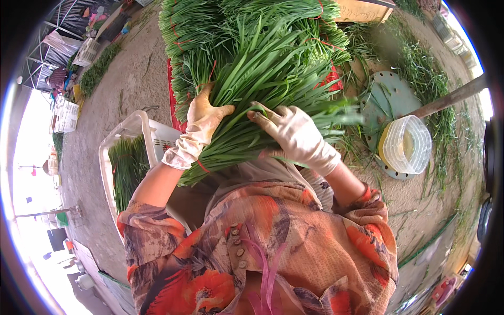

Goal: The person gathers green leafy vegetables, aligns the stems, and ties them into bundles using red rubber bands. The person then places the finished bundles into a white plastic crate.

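Note:
My left hand [201, 120], in a stained whitish glove, grips a loose bunch of green garlic chives [252, 84] near its left side. The thumb lies over the leaves, and the other fingers are partly hidden. My right hand [293, 134], also gloved, has its bent fingers on leaves at the middle of the bunch. Leaf tips blur at its right. Below the left thumb, chives bound with a red tie [203, 166] lie across my lap. Beyond both hands rises a stack of tied chive bundles [193, 29] on something red [172, 98].
A white plastic crate [143, 122] at my left holds tied chives [128, 169]. At right, a clear ribbed tub [411, 145] stands on a greenish round plate [388, 92] with holes, near a pole [453, 96]. Loose leaves [429, 78] litter the ground. A wooden box [364, 10] stands beyond.

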Motion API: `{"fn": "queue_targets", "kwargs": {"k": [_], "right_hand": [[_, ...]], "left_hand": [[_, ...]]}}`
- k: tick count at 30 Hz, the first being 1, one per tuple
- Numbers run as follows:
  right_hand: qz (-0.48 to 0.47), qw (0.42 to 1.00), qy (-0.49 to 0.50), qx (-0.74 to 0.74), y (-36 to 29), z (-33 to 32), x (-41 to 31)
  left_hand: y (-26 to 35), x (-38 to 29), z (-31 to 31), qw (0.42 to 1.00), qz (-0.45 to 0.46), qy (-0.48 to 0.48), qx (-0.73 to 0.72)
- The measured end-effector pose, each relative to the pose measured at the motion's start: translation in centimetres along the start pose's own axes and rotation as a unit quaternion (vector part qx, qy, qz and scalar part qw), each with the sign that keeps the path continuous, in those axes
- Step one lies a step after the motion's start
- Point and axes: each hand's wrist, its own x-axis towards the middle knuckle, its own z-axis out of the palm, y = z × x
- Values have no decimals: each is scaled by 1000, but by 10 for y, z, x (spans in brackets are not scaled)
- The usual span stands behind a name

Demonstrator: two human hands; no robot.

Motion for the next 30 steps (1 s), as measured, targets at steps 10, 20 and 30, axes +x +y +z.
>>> {"fn": "queue_targets", "kwargs": {"k": [10,20,30], "right_hand": [[322,861,123,-374,103,-87,-60],[-193,921,-317,114,-40,26,196],[-108,893,-415,136,-24,57,172]], "left_hand": [[3,-3,14,968,69,-76,227],[30,-95,48,894,412,-116,134],[-138,-151,15,974,15,-48,-221]]}}
